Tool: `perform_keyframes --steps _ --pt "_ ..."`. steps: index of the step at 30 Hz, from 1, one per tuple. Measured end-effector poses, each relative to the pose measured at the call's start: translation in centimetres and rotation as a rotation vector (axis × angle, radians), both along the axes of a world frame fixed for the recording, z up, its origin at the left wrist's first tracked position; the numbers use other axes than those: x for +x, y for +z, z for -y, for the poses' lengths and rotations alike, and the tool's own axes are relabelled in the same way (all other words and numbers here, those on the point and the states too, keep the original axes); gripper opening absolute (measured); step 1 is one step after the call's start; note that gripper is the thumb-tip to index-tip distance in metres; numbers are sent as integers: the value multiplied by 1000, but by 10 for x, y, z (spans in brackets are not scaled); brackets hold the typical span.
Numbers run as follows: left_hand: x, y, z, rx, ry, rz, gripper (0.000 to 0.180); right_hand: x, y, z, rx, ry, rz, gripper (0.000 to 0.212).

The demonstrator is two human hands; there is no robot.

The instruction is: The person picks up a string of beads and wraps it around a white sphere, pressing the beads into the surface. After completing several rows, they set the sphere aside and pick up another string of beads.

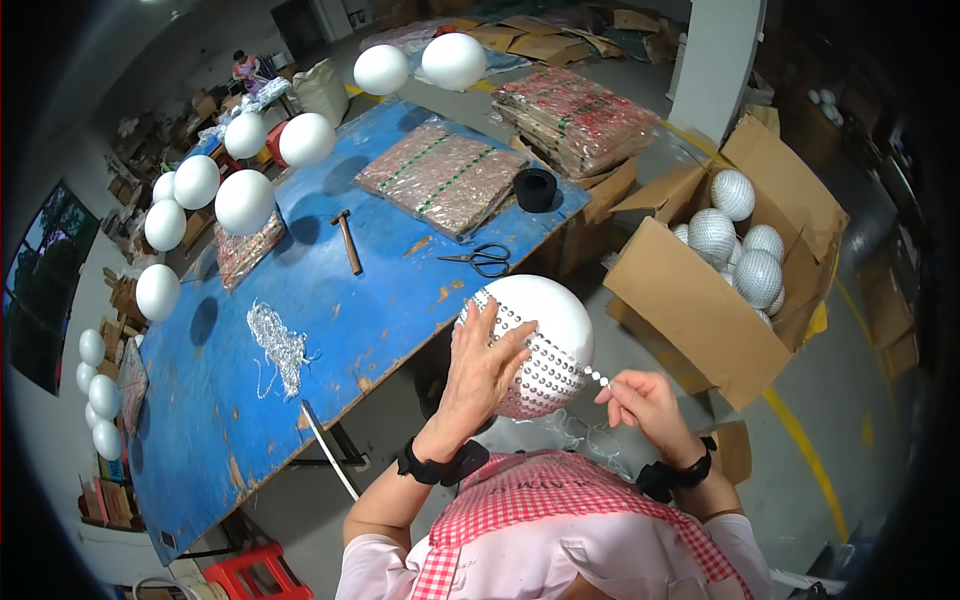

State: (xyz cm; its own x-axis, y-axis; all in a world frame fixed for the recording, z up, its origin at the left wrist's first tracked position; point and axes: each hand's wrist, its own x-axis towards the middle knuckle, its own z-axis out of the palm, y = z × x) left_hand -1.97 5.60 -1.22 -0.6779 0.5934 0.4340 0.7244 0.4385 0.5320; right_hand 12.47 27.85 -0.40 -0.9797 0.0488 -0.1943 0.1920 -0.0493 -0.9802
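Below the table's near edge, a large white ball (555,310) has rows of silvery beads wound around its lower left part, while its upper right is bare. My left hand (478,375) lies against the beaded side with fingers spread over the rows. To the right of the ball, my right hand (643,405) pinches a short taut strand of beads (596,376) that runs to the ball's surface. Thin loose strands (590,440) hang below the ball, partly hidden by it. What supports the ball underneath is hidden.
The blue table (215,420) carries a silvery bead bundle (278,345), a hammer (346,243), scissors (480,260), a black tape roll (535,189) and plastic-wrapped packs (440,175). Several white balls (244,202) stand along its far edges. At right, a cardboard box (690,310) holds beaded balls (757,278).
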Motion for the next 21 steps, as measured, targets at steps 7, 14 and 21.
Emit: perform_keyframes --steps 7,14,21 --pt "0 6 -3 -99 -15 -32 31 -4 -48 -7 724 -114 -185 22" --pt "4 9 -5 -60 -61 104 45 9 -15 -10 98 -136 -62 11" --pt "10 2 -9 -30 29 4 46 5 -16 -22 122 -137 -145 16"
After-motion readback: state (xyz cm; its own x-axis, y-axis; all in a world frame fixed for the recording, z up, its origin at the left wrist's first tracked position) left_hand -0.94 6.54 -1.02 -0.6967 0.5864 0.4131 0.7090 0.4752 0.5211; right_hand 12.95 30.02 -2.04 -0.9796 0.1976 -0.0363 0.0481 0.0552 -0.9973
